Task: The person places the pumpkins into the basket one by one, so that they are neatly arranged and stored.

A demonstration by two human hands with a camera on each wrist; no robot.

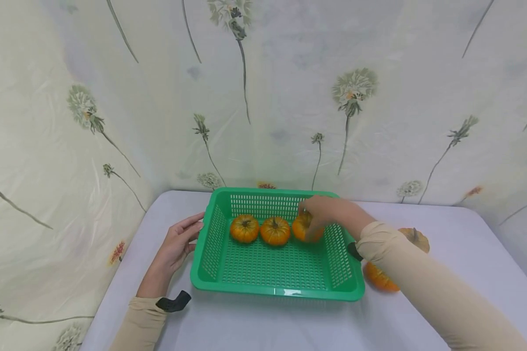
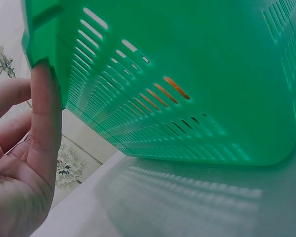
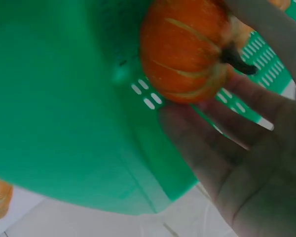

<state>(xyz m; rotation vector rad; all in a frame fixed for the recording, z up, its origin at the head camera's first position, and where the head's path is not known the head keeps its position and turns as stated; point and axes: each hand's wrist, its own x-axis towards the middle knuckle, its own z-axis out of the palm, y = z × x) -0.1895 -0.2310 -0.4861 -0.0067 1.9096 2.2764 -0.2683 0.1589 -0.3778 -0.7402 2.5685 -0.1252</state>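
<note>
A green plastic basket [image 1: 272,291] with slotted walls stands on the table. Inside, a small orange pumpkin [image 1: 244,229] lies at the left, beside a second pumpkin [image 1: 275,232] in the middle. At the right end of that row my right hand [image 1: 322,214] reaches over the basket wall and holds a third pumpkin [image 3: 185,54], its fingers curved around the sides. The dark stem points toward the palm in the right wrist view. My left hand [image 1: 177,241] touches the basket's left rim from outside, one digit [image 2: 44,106] extended up against the rim's underside.
To the right of the basket, partly behind my right sleeve, lie another pumpkin [image 1: 379,278] and a paler one [image 1: 415,238]. The white table [image 1: 228,326] meets a flower-patterned cloth [image 1: 285,97] at the back and left.
</note>
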